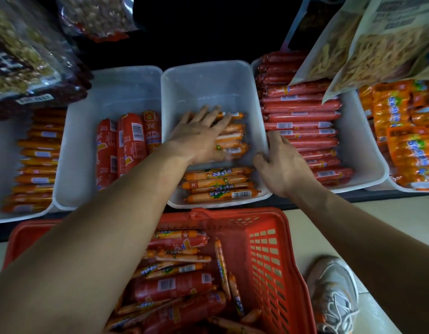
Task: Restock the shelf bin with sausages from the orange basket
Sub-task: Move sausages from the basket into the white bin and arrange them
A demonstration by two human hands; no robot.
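A clear plastic shelf bin [208, 78] stands in the middle of the shelf. Inside it lie two groups of thin orange sausages: a front row [218, 184] and a back stack [232, 138]. My left hand [199, 135] rests flat on the back stack, fingers spread, pressing the sausages down. My right hand [281, 165] grips the bin's right wall with curled fingers. Below the shelf sits the orange basket [269, 249], holding several thin orange sausages [179, 259] mixed with thicker red ones [172, 285].
Left of the middle bin, another bin [112, 92] holds fat red sausages; the right one [360, 141] is stacked with long red sausages. Orange packs [406, 141] fill the far right. Snack bags [377, 44] hang above. A grey shoe [334, 297] stands beside the basket.
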